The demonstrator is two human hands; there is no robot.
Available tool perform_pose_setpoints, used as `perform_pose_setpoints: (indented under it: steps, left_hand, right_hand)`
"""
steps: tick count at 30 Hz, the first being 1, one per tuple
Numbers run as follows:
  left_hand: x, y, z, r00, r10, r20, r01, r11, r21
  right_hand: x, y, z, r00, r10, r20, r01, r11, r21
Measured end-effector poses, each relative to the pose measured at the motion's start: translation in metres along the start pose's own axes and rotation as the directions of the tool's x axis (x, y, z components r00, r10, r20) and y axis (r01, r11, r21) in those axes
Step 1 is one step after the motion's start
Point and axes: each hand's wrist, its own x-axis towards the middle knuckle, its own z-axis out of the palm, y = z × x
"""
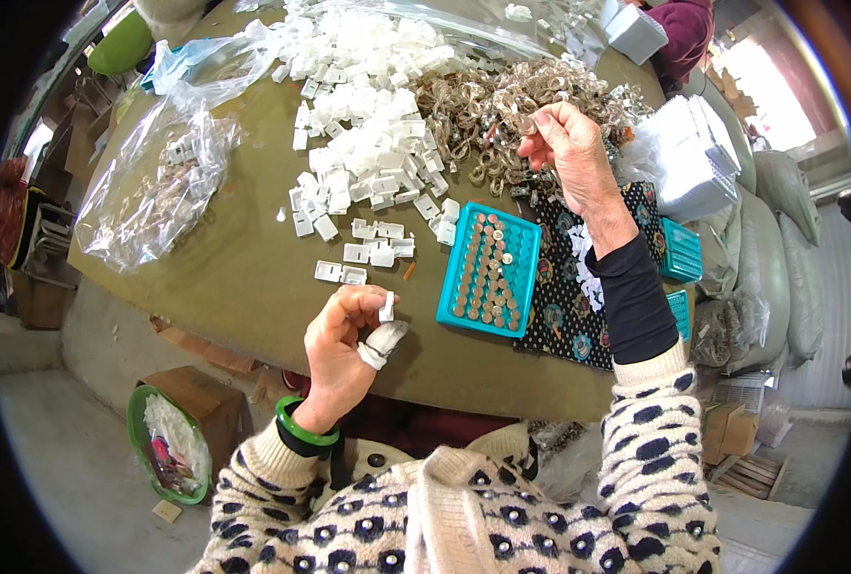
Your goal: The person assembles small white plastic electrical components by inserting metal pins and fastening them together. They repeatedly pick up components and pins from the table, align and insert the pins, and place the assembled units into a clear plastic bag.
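My left hand (338, 349) is closed near the table's front edge, pinching a small white plastic casing (387, 306) upright. A white wrap (381, 345) covers one of its fingertips. My right hand (574, 153) reaches over a heap of coiled clear wires (483, 110), its fingers pinched together; what sits between them blends into the heap and cannot be made out. Between the hands lies a teal tray (452, 277) with rows of small round discs (486, 277), copper and silver coloured. Several loose white casings (380, 251) rest left of the tray.
A large pile of white casings (368, 105) spreads across the table's middle. Clear plastic bags (163, 182) lie at left. Right of the tray is a black patterned cloth (564, 340) bearing small white pieces (583, 263). Stacked white trays (688, 153) stand beyond. Another person's sleeve (684, 33) shows far right.
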Motion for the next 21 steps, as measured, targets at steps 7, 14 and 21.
perform_pose_setpoints:
  steps: [7, 14, 21]
  left_hand:
    - [0.003, 0.007, -0.001, 0.982, -0.188, -0.028, 0.174, 0.95, -0.258]
    - [0.023, 0.027, 0.004, 0.949, -0.292, 0.12, 0.303, 0.736, -0.605]
    - [0.022, 0.041, 0.008, 0.916, -0.344, 0.207, 0.371, 0.53, -0.762]
  right_hand:
    - [-0.038, -0.017, 0.027, 0.98, 0.028, 0.198, -0.137, 0.813, 0.566]
    - [-0.096, -0.023, 0.073, 0.97, -0.005, 0.243, -0.174, 0.682, 0.711]
    - [-0.136, -0.013, 0.107, 0.985, -0.095, 0.147, -0.013, 0.798, 0.602]
